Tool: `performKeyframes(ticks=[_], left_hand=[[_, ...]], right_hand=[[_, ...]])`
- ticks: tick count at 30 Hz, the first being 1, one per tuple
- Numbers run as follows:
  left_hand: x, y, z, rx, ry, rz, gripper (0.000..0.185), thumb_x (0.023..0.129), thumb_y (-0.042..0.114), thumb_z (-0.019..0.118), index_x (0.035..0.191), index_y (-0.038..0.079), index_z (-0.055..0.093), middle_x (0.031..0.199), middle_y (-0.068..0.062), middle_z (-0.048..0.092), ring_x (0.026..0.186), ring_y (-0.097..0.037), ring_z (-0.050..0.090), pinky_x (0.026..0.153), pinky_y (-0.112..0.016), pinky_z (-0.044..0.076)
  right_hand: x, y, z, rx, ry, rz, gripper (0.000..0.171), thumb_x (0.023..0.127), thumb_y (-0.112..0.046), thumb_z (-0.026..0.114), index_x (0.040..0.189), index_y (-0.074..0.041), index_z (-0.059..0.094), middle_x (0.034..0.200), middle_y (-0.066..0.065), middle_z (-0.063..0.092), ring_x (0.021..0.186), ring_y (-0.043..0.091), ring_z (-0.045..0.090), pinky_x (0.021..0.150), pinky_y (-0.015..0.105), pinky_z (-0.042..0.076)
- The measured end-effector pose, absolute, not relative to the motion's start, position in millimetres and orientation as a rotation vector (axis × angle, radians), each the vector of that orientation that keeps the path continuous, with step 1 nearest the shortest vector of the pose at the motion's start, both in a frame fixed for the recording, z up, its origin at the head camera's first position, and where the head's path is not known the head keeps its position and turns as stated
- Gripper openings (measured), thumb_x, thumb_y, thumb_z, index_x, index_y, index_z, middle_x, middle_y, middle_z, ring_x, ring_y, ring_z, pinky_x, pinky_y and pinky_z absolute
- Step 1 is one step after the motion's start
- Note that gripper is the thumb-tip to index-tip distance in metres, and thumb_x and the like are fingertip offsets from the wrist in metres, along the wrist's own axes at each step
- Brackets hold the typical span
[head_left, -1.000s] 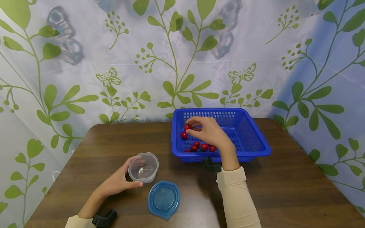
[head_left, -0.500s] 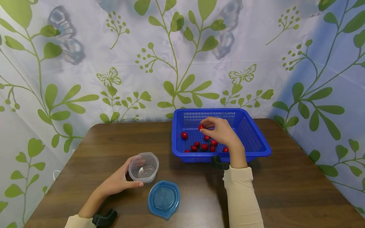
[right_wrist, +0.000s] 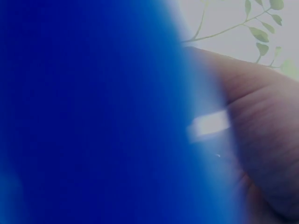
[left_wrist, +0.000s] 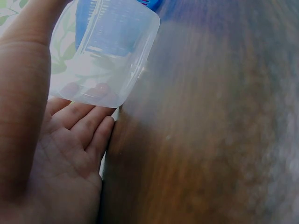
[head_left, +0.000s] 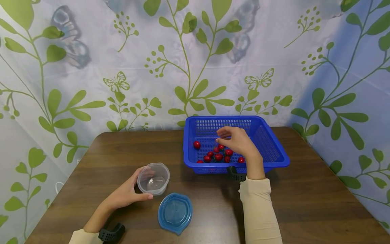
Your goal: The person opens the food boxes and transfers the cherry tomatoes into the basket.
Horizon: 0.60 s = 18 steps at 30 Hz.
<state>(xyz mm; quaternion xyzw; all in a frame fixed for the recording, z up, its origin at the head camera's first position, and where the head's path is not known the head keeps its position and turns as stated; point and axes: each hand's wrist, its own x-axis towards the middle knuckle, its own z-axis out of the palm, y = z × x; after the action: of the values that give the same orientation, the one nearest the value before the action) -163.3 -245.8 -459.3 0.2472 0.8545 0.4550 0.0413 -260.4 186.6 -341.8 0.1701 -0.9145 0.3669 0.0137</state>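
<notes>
My left hand [head_left: 128,191] holds a clear plastic container [head_left: 153,179], its fingers at the far left side and its thumb along the near side. In the left wrist view, fingers [left_wrist: 86,119] lie against the container's wall [left_wrist: 105,70]. Over the blue basket [head_left: 189,165] hovers my right hand [head_left: 236,140], thumb and fingers apart with nothing between them. Several small red fruits [head_left: 218,157], some with bits of green, lie on the basket's bottom below that hand. Another red fruit [head_left: 197,144] lies toward the basket's left side. Blurred blue basket [right_wrist: 93,112] fills much of the right wrist view.
A blue lid [head_left: 175,213] lies on the brown wooden table [head_left: 131,149], just right of and nearer than the container. Behind the table hangs a cloth [head_left: 134,61] printed with leaves and butterflies.
My right hand moved right within the basket carrying a red fruit, then let it go among the others. Its fingers now hold nothing. The left hand and the container stay put.
</notes>
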Motion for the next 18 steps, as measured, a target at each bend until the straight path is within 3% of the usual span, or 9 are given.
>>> performKeyframes(ticks=[18], left_hand=[[-163.8,-245.6,-459.6,0.750,2.621,1.383,0.090,0.083,0.027,0.088,0.155,0.018,0.034,0.148,-0.005,0.057,0.133,-0.027,0.054,0.110,-0.018,0.035]], right_hand=[[-256.8,162.3,-332.9,0.692,-2.823,1.173,0.040,0.096,-0.025,0.075,0.131,-0.007,0.067,0.131,0.012,0.070,0.123,0.035,0.065,0.103,0.050,0.051]])
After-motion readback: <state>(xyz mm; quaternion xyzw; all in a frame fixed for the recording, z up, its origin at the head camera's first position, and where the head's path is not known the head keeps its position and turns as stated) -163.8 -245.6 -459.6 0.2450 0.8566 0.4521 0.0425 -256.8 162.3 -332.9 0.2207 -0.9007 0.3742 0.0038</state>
